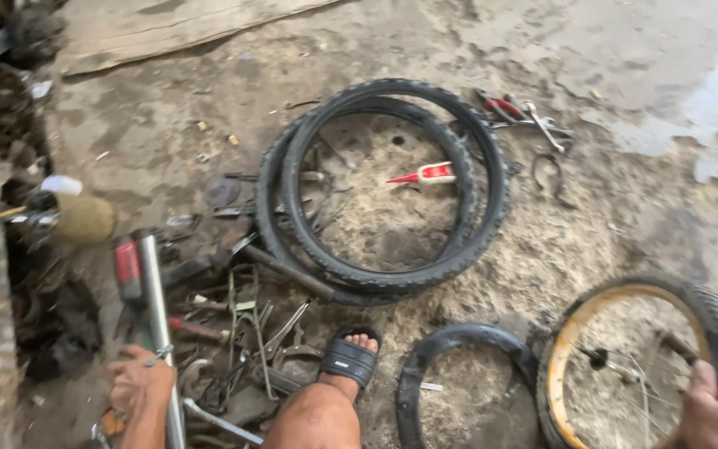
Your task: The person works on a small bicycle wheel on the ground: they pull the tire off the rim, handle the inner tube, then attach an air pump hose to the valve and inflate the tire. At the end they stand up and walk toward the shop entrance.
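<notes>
Head view looks down on a dirty concrete floor where I sit among bicycle parts. My left hand is at the lower left, fingers wrapped around the silver tube of a floor pump that stands nearly upright, a red part just beside it near its top. My right hand is at the lower right corner, resting on the black tyre of a small wheel with a yellow rim; only the back of the hand shows, so I cannot tell how far its fingers are curled. That wheel lies flat on the ground, spokes and hub visible inside it. Just to its left, touching it, lies a loose black tyre. My foot in a black sandal sits between that tyre and a heap of metal tools scattered near the pump. Farther up, two larger black tyres lie overlapping, and inside their ring sits a red and white glue tube. Beyond them, to the upper right, rest red-handled pliers and a wrench, well apart from my hands.
</notes>
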